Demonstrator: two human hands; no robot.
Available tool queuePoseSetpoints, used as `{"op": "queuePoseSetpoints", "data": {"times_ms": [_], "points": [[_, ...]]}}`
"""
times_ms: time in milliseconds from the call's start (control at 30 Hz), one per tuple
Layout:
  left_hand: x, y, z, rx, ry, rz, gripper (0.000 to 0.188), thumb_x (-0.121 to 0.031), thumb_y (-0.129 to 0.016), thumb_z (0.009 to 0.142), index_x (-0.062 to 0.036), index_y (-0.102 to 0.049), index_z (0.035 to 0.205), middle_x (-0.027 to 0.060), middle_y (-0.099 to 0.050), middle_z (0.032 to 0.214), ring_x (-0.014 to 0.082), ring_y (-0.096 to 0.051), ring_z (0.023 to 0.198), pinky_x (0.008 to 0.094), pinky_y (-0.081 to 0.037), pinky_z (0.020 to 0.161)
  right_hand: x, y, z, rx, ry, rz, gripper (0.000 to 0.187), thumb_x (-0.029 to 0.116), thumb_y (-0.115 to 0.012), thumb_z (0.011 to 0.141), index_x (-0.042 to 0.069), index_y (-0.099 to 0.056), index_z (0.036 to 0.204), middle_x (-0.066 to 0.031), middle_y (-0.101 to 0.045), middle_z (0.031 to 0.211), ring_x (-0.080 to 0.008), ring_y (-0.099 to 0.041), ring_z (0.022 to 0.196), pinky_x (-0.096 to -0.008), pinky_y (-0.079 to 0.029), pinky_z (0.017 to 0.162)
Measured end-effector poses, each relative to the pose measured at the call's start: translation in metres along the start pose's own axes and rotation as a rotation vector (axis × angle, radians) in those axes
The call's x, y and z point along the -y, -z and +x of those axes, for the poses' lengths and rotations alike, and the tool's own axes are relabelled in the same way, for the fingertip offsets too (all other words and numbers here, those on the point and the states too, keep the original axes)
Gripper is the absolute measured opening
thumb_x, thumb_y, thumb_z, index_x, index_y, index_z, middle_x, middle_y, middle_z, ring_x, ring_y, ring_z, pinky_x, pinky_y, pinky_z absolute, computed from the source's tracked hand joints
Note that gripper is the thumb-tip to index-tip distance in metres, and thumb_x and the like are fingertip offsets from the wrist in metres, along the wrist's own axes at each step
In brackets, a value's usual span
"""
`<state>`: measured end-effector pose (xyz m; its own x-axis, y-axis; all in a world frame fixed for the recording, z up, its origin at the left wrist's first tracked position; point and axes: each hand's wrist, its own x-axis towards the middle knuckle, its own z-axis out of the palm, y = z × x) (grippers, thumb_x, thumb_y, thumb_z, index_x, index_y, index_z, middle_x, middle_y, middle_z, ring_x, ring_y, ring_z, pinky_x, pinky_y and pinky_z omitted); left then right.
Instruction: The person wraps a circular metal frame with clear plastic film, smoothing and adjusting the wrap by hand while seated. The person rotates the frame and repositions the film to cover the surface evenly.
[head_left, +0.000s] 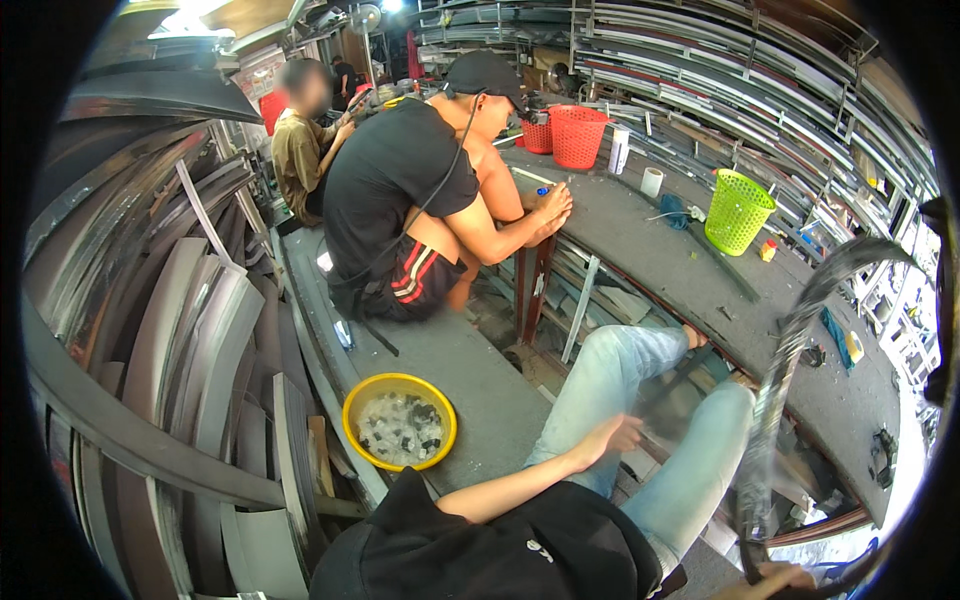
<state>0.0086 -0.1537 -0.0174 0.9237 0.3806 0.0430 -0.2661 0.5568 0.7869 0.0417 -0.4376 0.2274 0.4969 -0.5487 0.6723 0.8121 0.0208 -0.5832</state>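
Observation:
My left hand (608, 438) hovers over my left thigh, its slightly blurred fingers loosely apart, with nothing visible in them. At the lower right edge, my right hand (775, 581) is partly cut off by the frame. Its fingers are closed at the lower end of a long, dark, shiny curved strip (768, 400), which rises and bends over to the right; its exact kind is unclear. Beside my left arm, a yellow basin (450, 441) on the bench holds several small clear and dark pieces. A dark blurred shape lies between my knees.
A co-worker in black (400, 165) sits on the grey bench (480, 370), hands together at the long worktable (690, 265). Another person (300, 150) sits behind. Red baskets (578, 138), a green basket (738, 212) and a white roll (652, 182) stand on the table. Metal profiles (190, 330) crowd the left.

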Motion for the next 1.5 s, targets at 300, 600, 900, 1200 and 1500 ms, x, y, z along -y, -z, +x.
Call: {"op": "queuePoseSetpoints", "data": {"times_ms": [300,600,900,1200,1500], "points": [[0.004,0.003,0.003,0.017,-0.005,0.016,0.053,-0.045,-0.030,0.104,-0.0023,-0.049,0.129,0.0084,-0.063,0.101,0.0138,-0.062,0.087,0.0272,-0.050,0.082,-0.005,-0.023,0.000,0.036,0.230,0.082,0.017,-0.001,-0.061,0.085,0.006,-0.046,0.084,-0.0052,-0.048,0.066,-0.0167,-0.054,0.058,-0.0258,-0.045,0.053],[-0.002,-0.007,0.000,-0.040,-0.090,0.240,0.051,-0.043,-0.031,0.105,-0.0006,-0.054,0.122,0.0091,-0.064,0.098,0.0154,-0.063,0.086,0.0292,-0.051,0.082,0.000,0.009,0.037,-0.178,0.128,0.204,0.023,0.004,-0.057,0.090,0.005,-0.041,0.073,-0.0031,-0.033,0.061,-0.0137,-0.038,0.056,-0.0258,-0.032,0.052],[-0.008,-0.012,-0.003,-0.041,-0.026,0.150,0.049,-0.039,-0.032,0.105,0.0015,-0.053,0.122,0.0112,-0.064,0.098,0.0176,-0.063,0.087,0.0304,-0.050,0.083,-0.045,0.004,0.015,0.353,0.264,-0.079,0.020,-0.002,-0.062,0.086,0.004,-0.043,0.088,-0.0058,-0.051,0.061,-0.0151,-0.053,0.049,-0.0241,-0.043,0.047],[-0.009,-0.012,-0.003,-0.021,-0.026,0.224,0.047,-0.037,-0.032,0.105,0.0010,-0.053,0.122,0.0111,-0.064,0.099,0.0177,-0.062,0.089,0.0297,-0.049,0.084,0.003,0.015,0.048,-0.060,0.220,0.360,0.034,0.035,-0.053,0.096,0.012,-0.034,0.079,0.0000,-0.040,0.062,-0.0095,-0.034,0.044,-0.0194,-0.034,0.043],[-0.011,-0.019,-0.005,-0.022,-0.038,0.315,0.044,-0.038,-0.038,0.104,-0.0017,-0.057,0.121,0.0075,-0.065,0.097,0.0146,-0.061,0.087,0.0284,-0.048,0.083,-0.071,0.028,-0.023,0.404,0.056,-0.343,0.020,0.001,-0.056,0.090,0.003,-0.038,0.082,-0.0103,-0.052,0.056,-0.0160,-0.055,0.046,-0.0289,-0.048,0.047]]}}
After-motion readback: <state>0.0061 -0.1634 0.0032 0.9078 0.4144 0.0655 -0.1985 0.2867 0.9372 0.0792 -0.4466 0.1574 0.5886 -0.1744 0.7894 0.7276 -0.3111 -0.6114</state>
